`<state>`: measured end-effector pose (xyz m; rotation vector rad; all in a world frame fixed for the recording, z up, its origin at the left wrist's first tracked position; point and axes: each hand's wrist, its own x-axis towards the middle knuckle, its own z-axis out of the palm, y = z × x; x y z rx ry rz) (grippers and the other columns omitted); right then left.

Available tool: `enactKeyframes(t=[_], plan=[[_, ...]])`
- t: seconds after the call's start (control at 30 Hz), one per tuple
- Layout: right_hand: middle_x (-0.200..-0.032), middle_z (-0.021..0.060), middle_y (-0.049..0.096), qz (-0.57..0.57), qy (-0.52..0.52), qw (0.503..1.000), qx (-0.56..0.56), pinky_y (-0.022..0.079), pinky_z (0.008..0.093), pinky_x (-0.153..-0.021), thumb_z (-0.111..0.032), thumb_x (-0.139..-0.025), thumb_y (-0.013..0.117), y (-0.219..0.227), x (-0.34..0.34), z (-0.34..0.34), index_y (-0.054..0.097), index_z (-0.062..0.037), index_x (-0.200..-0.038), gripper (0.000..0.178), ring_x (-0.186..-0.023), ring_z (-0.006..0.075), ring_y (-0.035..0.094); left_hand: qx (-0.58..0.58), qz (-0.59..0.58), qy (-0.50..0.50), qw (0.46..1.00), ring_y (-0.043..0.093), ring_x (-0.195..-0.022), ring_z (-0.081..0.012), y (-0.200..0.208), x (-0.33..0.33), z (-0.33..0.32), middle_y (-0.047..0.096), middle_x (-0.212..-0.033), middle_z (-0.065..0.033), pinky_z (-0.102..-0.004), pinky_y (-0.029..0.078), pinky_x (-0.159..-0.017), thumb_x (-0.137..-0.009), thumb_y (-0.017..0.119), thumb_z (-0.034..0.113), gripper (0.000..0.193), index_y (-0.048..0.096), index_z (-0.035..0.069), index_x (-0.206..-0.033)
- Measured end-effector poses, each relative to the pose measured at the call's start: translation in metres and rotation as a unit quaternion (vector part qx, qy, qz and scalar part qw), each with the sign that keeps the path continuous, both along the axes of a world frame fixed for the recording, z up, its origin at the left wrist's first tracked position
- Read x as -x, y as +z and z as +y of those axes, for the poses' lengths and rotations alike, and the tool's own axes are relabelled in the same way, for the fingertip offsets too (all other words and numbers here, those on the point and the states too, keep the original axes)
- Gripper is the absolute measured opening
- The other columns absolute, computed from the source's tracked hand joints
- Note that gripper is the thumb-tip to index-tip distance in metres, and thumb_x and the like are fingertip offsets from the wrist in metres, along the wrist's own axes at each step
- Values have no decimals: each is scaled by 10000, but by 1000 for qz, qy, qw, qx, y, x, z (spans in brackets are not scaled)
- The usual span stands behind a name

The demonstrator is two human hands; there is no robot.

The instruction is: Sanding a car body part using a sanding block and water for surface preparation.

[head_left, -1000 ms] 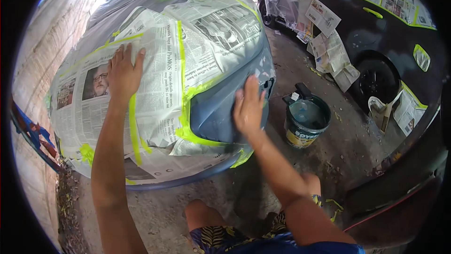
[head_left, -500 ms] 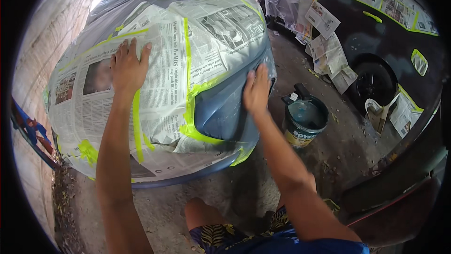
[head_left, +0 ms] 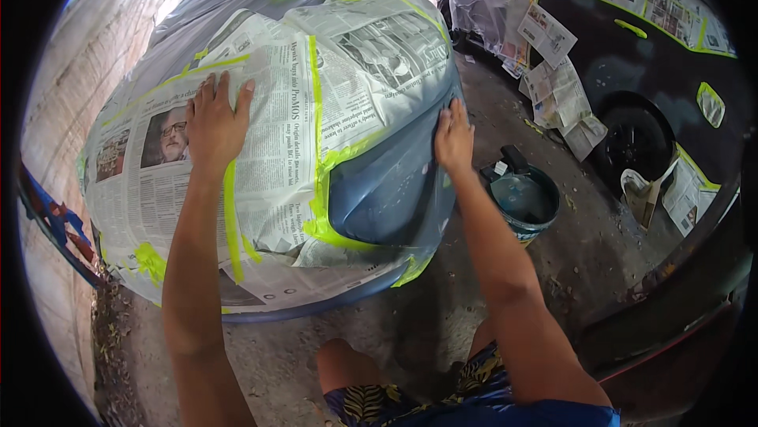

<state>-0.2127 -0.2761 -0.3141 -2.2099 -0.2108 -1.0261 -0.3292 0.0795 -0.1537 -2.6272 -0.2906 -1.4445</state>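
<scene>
The bare blue car panel (head_left: 391, 190) sits framed by newspaper masking (head_left: 276, 151) and yellow-green tape (head_left: 316, 111), low on the covered car's corner. The right hand (head_left: 452, 139) lies open, fingers flat against the panel's upper right edge. The left hand (head_left: 215, 123) presses open and spread on the newspaper, well apart. Just beside the car, a blue bucket (head_left: 525, 202) stands on the concrete floor (head_left: 584, 261). Beyond, a dark car (head_left: 671, 88) wears paper patches.

A blue bucket (head_left: 523, 200) stands near a masked black car (head_left: 655, 88).
</scene>
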Motion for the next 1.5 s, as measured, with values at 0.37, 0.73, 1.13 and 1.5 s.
enactKeyframes(t=[0.37,0.73,1.13,1.5], plan=[[-1559,259,379,13,31,999,-31,260,570,-1181,-321,-1078,367,4,-14,-13,412,42,-1484,546,-1456,416,346,9,-2,-1,1000,447,-1393,-360,1,3,-4,511,-1472,-204,-507,286,-1185,-1021,434,559,663,546,32,-1408],[-1586,251,343,-53,53,997,2,200,544,-1211,-327,-1080,377,3,-2,-13,362,28,-1526,570,-1483,397,317,11,-2,-3,1000,444,-1396,-356,2,3,-6,505,-1479,-202,-507,289,-1183,-1024,434,558,660,538,39,-1418],[-1574,224,378,-45,61,997,-33,250,566,-1185,-321,-1074,387,1,-25,-26,398,1,-1510,542,-1469,405,332,28,29,17,999,420,-1417,-353,7,6,-12,478,-1509,-193,-470,266,-1197,-1028,426,559,658,511,67,-1456],[-1506,241,469,-24,89,996,-16,316,408,-1175,-310,-1053,390,13,-63,-52,423,-57,-1517,530,-1433,376,416,25,20,7,999,425,-1409,-358,7,6,-14,483,-1495,-213,-483,272,-1191,-1028,418,557,671,517,33,-1435]])
